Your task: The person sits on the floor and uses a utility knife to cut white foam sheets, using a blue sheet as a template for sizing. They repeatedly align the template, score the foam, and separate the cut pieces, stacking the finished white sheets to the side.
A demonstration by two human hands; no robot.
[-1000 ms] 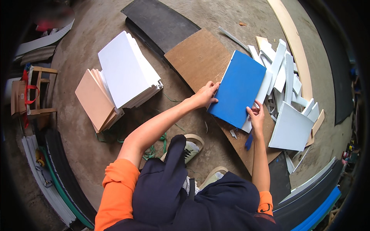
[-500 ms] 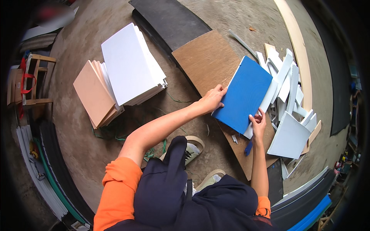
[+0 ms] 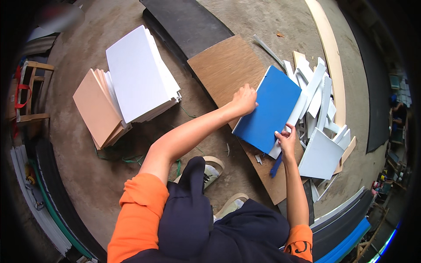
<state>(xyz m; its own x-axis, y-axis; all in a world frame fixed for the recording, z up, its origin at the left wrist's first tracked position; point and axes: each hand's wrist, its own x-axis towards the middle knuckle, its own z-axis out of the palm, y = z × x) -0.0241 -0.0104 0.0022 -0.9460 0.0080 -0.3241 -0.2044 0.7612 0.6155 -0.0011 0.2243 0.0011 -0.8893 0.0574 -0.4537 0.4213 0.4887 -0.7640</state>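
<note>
A blue rectangular board (image 3: 272, 107) with a pale edge rests at a slant on a brown wooden board (image 3: 228, 65) before me. My left hand (image 3: 245, 101) is at its left edge, fingers curled closed; whatever they pinch is hidden. At the lower right edge, my right hand (image 3: 286, 138) grips the blue board, its thumb on top. A white strip (image 3: 293, 115) shows along that edge. Just below lies a narrow dark-blue piece (image 3: 276, 166), too small to identify, near a white scrap (image 3: 258, 159).
White offcuts (image 3: 313, 87) are heaped right of the board, with a pale panel (image 3: 321, 154) nearer me. Stacks of white panels (image 3: 138, 76) and tan panels (image 3: 97, 109) stand on the left. A long plank (image 3: 328, 48) lies far right; black sheeting (image 3: 188, 22) stretches behind.
My left hand has curled up and turned at the blue board's left edge. My right hand keeps its place on the lower right edge. The whole view has shifted slightly.
</note>
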